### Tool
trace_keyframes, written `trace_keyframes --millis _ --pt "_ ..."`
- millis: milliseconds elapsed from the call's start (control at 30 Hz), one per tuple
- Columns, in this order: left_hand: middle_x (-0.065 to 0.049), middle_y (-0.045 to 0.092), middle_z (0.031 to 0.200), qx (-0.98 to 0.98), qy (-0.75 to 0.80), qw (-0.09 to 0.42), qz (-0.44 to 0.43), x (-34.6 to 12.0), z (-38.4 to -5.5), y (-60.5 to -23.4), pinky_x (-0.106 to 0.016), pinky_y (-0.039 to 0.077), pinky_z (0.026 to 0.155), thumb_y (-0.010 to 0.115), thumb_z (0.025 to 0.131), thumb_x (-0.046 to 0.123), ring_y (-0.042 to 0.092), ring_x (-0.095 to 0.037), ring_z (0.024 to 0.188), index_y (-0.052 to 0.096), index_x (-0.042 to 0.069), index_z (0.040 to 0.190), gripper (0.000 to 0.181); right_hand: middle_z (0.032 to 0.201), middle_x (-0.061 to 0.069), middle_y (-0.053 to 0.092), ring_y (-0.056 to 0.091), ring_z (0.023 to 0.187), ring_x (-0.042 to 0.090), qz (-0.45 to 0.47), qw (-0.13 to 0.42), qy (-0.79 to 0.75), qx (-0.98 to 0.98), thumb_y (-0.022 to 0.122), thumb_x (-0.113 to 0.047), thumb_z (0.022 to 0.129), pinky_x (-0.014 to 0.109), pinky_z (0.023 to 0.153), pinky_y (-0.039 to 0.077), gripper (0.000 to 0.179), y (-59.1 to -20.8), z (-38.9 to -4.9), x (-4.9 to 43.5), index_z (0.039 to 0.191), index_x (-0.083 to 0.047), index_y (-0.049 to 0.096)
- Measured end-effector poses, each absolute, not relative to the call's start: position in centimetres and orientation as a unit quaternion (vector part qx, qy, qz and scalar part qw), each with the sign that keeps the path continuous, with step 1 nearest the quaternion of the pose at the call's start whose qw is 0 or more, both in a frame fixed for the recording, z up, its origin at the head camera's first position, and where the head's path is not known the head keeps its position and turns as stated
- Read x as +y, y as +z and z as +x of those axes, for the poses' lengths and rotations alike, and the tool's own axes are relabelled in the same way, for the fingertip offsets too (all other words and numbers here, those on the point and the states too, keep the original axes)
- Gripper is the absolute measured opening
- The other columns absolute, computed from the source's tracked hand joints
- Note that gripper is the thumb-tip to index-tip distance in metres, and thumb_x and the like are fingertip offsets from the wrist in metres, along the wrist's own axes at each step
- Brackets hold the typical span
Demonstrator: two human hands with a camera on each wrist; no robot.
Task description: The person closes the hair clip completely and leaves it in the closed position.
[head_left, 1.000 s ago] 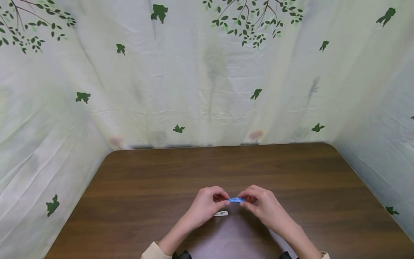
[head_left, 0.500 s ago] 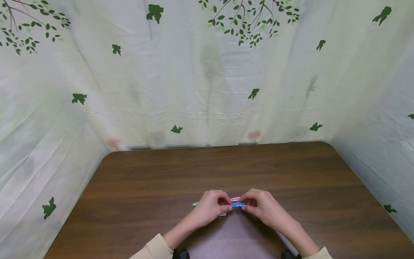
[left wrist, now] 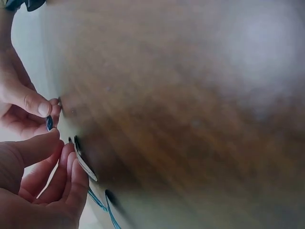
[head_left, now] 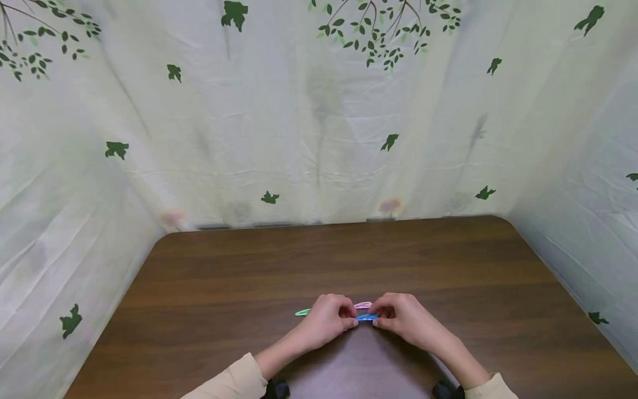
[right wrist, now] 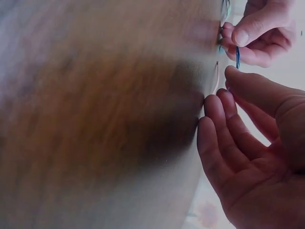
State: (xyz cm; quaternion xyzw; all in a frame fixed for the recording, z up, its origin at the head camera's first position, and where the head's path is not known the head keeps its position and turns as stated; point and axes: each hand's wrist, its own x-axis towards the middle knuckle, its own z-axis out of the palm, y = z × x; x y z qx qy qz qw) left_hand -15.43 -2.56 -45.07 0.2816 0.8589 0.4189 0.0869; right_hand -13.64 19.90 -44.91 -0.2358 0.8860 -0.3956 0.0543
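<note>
A blue snap hair clip (head_left: 366,317) spans the small gap between my two hands, held level just over the table. Thumb and fingers of my left hand (head_left: 326,318) pinch its left end. My right hand (head_left: 406,317) pinches the other end the same way. Behind the blue clip lies a pink hair clip (head_left: 363,305), partly covered by the fingers. A green hair clip (head_left: 302,312) pokes out to the left of my left hand. In the left wrist view, a pale hair clip (left wrist: 86,166) lies by the left fingers; in the head view that hand hides it.
The brown wooden table (head_left: 224,277) extends around the hands on every side. Pale curtains (head_left: 299,138) printed with leaves stand along its back and both sides.
Both hands have come slightly closer to the body with the blue hair clip between them. The green and pink hair clips have come into sight; the pale one is now covered by the left hand.
</note>
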Motion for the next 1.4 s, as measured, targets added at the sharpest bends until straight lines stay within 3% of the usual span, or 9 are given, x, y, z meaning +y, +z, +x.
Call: trace_keyframes --millis 400,900,1400 --pt "0.013 0.058 0.07 0.866 0.403 0.063 0.289 -2.1 -15.1 -45.2 -0.016 0.045 0.059 0.077 0.077 0.003 0.052 0.001 0.063 0.074 0.008 0.077 0.006 0.081 -0.008 0.064 0.059 0.072 0.007 -0.228 0.097 -0.413 0.876 0.078 -0.009 0.083 0.025 0.065 0.051 0.012 -45.0 -14.3 20.2 0.092 -0.015 0.073" --pt "0.013 0.052 0.069 0.897 0.337 0.022 0.286 -1.2 -14.6 -45.3 -0.017 0.04 0.059 0.082 0.072 0.005 0.048 0.0 0.064 0.074 0.014 0.072 0.012 0.077 -0.009 0.061 0.057 0.069 0.006 -0.23 0.093 -0.405 0.88 0.08 -0.005 0.079 0.024 0.062 0.05 0.016 -45.3 -14.2 20.5 0.089 -0.016 0.073" --pt "0.013 0.052 0.07 0.897 0.339 0.022 0.284 -1.1 -14.5 -45.3 -0.018 0.04 0.06 0.082 0.074 0.006 0.048 0.0 0.065 0.073 0.013 0.074 0.011 0.08 -0.009 0.061 0.058 0.071 0.006 -0.238 0.109 -0.404 0.877 0.079 -0.007 0.081 0.024 0.063 0.05 0.015 -45.4 -14.4 20.9 0.092 -0.016 0.073"
